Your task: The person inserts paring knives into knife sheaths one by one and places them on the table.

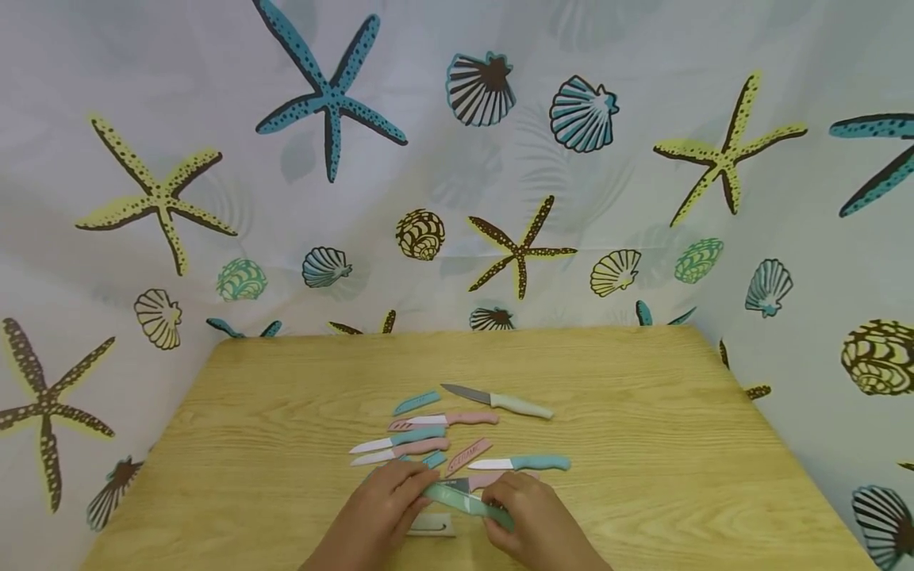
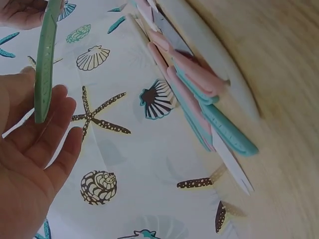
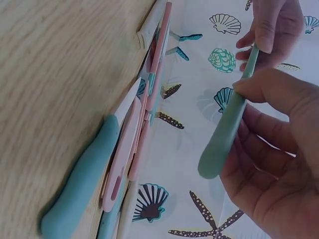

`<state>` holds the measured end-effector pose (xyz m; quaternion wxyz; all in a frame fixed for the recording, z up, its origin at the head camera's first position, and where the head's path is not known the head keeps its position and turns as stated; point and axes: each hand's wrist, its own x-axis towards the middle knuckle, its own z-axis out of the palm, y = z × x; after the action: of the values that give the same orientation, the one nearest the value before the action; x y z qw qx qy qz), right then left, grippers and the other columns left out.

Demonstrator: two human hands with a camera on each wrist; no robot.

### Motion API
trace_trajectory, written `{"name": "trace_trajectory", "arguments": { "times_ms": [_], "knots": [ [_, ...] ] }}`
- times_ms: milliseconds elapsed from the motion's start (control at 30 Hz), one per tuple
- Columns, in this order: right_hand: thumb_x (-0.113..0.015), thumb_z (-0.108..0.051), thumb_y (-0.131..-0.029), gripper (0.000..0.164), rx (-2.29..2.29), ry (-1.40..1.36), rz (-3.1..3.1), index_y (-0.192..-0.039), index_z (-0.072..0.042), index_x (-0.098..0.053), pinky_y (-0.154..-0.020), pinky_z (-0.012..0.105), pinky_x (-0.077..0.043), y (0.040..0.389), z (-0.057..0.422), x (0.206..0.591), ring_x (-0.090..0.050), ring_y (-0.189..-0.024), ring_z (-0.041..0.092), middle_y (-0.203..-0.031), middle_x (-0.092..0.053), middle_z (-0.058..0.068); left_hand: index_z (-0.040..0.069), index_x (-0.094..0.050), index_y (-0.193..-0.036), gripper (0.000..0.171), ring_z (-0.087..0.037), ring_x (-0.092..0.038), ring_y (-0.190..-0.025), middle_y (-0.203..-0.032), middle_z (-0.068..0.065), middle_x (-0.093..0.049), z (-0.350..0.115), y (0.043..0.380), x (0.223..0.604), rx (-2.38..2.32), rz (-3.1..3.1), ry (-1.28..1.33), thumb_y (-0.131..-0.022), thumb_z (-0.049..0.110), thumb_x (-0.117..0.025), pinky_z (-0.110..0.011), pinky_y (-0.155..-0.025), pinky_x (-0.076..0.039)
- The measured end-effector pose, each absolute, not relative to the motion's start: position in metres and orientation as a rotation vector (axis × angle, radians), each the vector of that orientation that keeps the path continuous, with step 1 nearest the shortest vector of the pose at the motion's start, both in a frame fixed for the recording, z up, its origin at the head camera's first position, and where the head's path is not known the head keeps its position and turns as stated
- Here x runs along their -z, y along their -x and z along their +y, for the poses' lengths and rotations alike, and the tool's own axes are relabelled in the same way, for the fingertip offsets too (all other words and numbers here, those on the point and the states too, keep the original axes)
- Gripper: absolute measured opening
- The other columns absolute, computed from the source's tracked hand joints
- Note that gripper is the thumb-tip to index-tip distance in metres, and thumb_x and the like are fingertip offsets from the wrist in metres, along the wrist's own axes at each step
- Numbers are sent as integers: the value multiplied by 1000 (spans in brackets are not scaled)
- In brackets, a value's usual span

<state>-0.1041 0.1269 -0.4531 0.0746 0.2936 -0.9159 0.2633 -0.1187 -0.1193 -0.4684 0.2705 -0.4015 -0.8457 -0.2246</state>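
The right hand has its grip closed on the handle of a green knife, while the left hand pinches the other end of its green cover, held just above the table, roughly midway between its left and right edges. The weak spot looks to be that left pinch: the cover is slim, so a sharp pull or twist could make it slip and bring the blade near the fingers; how much of it is covered I cannot tell. Close underneath lies a pink-handled knife with a dark blade, which a lowered hand could knock. A white cover sits beside the left hand, where a forearm might push it. Beyond, a blue knife and a pink knife point bare white blades toward the left edge, so a careless leftward sweep could meet their tips. Nearer the far edge, a cream-handled knife lies uncovered, and reaching across the others for it risks a nick
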Motion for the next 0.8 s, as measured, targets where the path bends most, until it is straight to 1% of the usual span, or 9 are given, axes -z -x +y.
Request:
{"name": "trace_trajectory", "arguments": {
  "times_ms": [100, 167, 267, 367, 533, 700, 800],
  "knots": [
    [-75, -7, -78, 11, -895, -766, -2772, -87, -6, -69, -65, 18, -51, 105, 129, 452, -56, -72, 3, -81, -64, -4, 9, -63, -124, 38, -17, -61, -101, -116, -2, -61, -124, 126, 463, 587, -2314, 1014, -88, 17, -70, -29, -80, -53],
    [-76, -5, -77, 13, -964, -654, -2774, -87, -4, -68, -63, 16, -50, 106, 132, 451, -55, -69, 2, -80, -63, -3, 9, -64, -122, 43, -17, -62, -99, -113, -2, -62, -127, 132, 459, 578, -2316, 972, -81, 10, -76, -29, -77, -54],
    [-76, -3, -76, 14, -1018, -445, -2770, -87, -3, -67, -62, 15, -50, 109, 139, 450, -56, -67, 3, -77, -61, -3, 9, -67, -115, 43, -17, -63, -93, -107, -4, -64, -134, 142, 455, 557, -2317, 907, -74, 4, -80, -29, -72, -55],
    [-76, -3, -75, 14, -1037, -240, -2773, -86, -2, -67, -61, 16, -50, 115, 152, 449, -56, -66, 5, -74, -60, -3, 12, -69, -110, 37, -16, -62, -91, -104, -3, -65, -140, 151, 452, 531, -2363, 847, -75, 6, -81, -28, -70, -54],
    [-73, -6, -77, 14, -975, -6, -2826, -87, 1, -67, -57, 23, -52, 124, 180, 450, -57, -62, 9, -72, -61, 0, 17, -71, -105, 30, -12, -61, -88, -101, 2, -66, -147, 163, 454, 495, -2453, 800, -78, 10, -80, -27, -69, -53],
    [-68, -8, -80, 18, -936, 140, -2916, -88, 8, -65, -52, 27, -52, 128, 207, 456, -59, -59, 13, -72, -63, 6, 15, -73, -96, 22, -10, -60, -79, -90, 4, -66, -148, 171, 461, 441, -2511, 776, -76, 9, -81, -26, -65, -51],
    [-66, -6, -80, 19, -935, 177, -2957, -87, 11, -63, -52, 28, -53, 127, 217, 460, -59, -58, 14, -72, -64, 9, 14, -73, -90, 16, -10, -59, -74, -84, 4, -65, -146, 173, 467, 391, -2575, 760, -76, 10, -81, -26, -64, -51]
  ]
}}
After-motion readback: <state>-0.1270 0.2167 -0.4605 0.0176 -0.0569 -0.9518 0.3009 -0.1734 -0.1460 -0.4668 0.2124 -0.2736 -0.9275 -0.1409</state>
